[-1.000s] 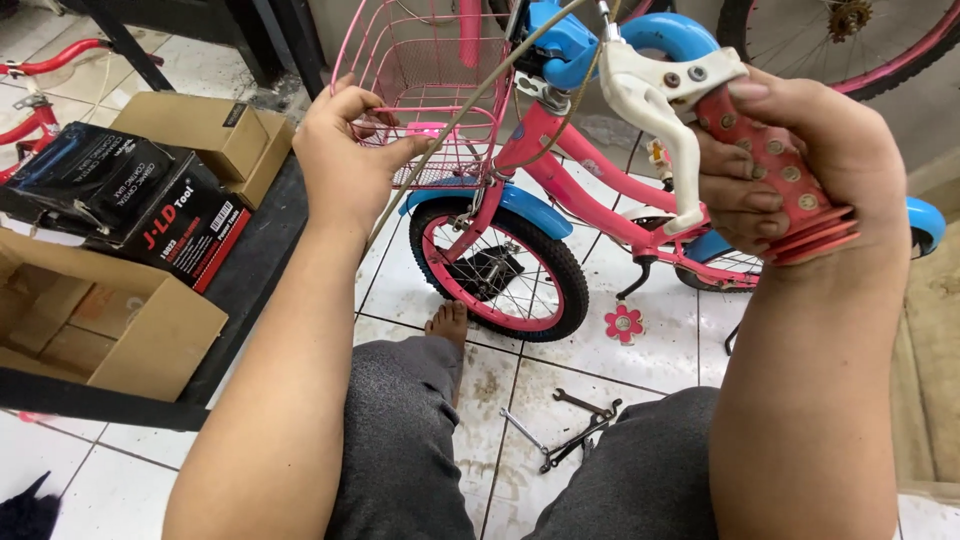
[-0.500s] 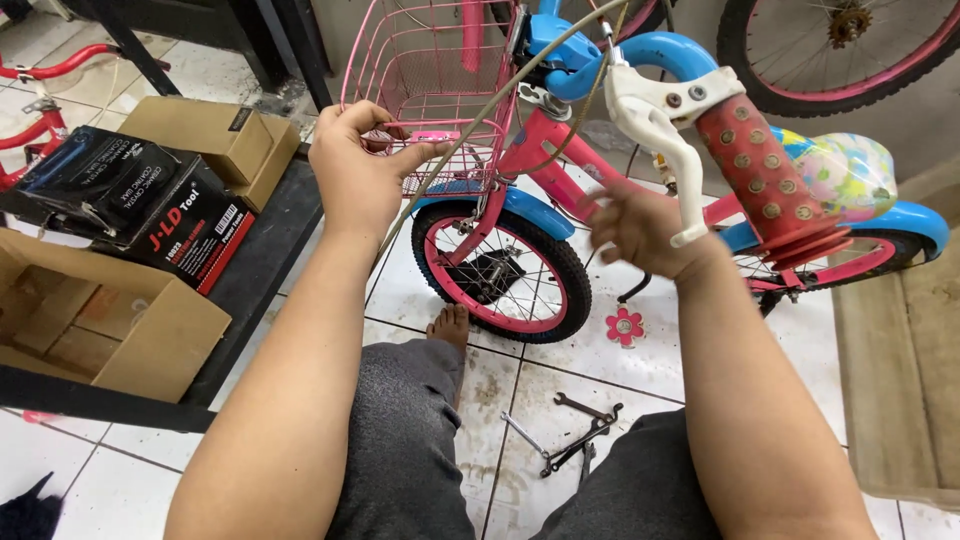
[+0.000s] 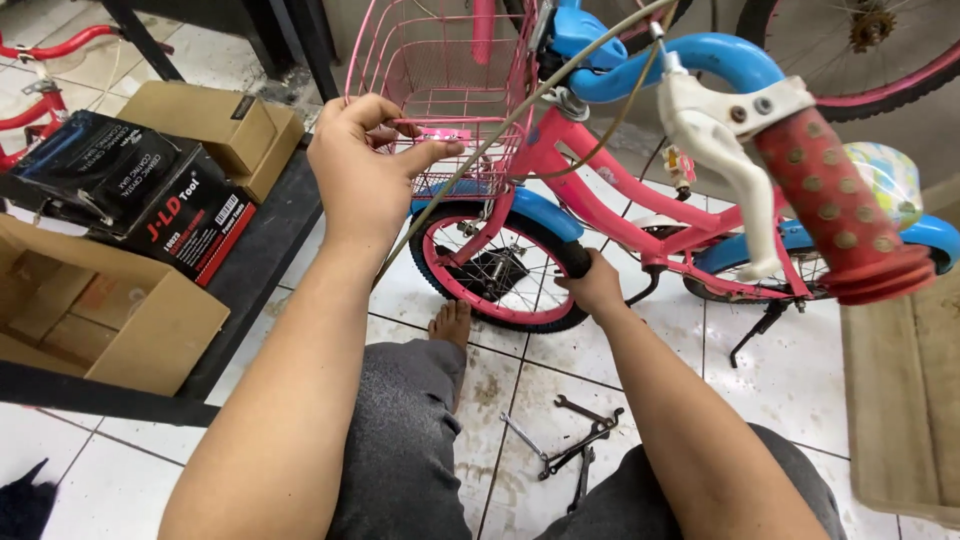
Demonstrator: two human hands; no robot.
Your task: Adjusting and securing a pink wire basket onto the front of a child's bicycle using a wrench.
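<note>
Right hand off the handlebar, now at the front wheel.
Left hand (image 3: 365, 165) pinches pink basket (image 3: 440, 70) rim; right hand (image 3: 595, 285), moved down from red handlebar grip (image 3: 840, 210), closes on front tyre (image 3: 500, 265).

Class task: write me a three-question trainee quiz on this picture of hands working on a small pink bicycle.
1. True or false: the left hand grips the pink wire basket.
2. The right hand rests on: A) the red handlebar grip B) the black front tyre C) the brown cardboard box.
3. What lies on the white tiled floor between the knees?

Key: 1 true; 2 B; 3 metal spanners.
</note>
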